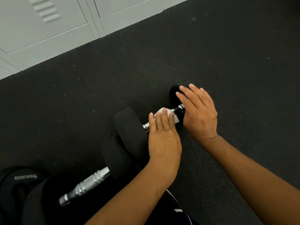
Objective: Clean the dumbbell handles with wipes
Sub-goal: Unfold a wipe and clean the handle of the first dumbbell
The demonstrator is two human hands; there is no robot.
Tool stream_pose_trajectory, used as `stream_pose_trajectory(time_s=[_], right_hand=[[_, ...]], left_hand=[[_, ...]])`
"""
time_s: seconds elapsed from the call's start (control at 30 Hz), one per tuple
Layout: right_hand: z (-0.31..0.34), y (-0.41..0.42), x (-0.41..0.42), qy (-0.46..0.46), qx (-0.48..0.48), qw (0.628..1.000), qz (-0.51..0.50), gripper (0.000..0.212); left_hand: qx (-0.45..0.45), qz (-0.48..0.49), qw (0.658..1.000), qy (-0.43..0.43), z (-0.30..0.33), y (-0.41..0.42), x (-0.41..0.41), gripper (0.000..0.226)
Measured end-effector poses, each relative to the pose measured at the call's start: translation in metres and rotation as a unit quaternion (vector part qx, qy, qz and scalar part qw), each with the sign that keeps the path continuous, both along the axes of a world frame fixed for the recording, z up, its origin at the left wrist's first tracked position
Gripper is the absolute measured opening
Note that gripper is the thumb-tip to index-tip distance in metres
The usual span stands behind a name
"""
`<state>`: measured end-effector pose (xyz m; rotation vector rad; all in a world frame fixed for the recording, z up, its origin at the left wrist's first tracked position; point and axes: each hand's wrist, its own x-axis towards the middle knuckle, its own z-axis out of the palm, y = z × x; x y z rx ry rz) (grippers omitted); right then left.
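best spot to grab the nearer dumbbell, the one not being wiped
Take the nearer dumbbell by its bare chrome handle, grip coming down from above, fingers curling across the bar. It lies flat on the floor with both black heads blocking the ends; likely only the middle is narrow enough to close around.

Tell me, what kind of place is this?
Probably a gym, maybe near its locker room. Two dumbbells, one being wiped and another nearer, lie on a black speckled rubber floor, and grey metal lockers stand along the wall.
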<state>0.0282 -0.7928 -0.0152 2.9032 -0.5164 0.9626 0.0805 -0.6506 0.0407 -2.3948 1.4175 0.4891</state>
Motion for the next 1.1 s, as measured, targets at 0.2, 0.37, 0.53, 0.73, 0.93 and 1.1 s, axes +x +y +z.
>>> stream_pose_trajectory(time_s=[0.2,0.37,0.53,0.73,0.93,1.1], right_hand=[[-0.001,0.001,0.000,-0.003,0.003,1.000,-0.005,0.037],[-0.002,0.000,0.002,-0.006,-0.006,1.000,-0.010,0.033],[-0.003,0.000,0.002,-0.011,-0.011,1.000,-0.009,0.030],[-0.004,-0.002,0.000,-0.003,-0.012,1.000,-0.008,0.034],[0.000,0.001,0.001,-0.004,-0.003,1.000,-0.008,0.029],[0.000,0.000,0.000,0.007,-0.003,1.000,-0.004,0.029]], left_hand=[[0.128,-0.005,0.992,-0.017,0.007,-0.004,0.004,0.067],[-0.009,0.102,0.990,0.094,-0.001,-0.011,0.014,0.074],[-0.090,0.107,0.976,0.169,-0.003,-0.024,0.017,0.083],[-0.019,0.183,0.965,0.187,-0.004,-0.029,0.032,0.081],[-0.095,0.129,0.971,0.176,-0.008,-0.031,0.018,0.078],[-0.136,0.078,0.974,0.166,-0.016,-0.029,0.020,0.082]])
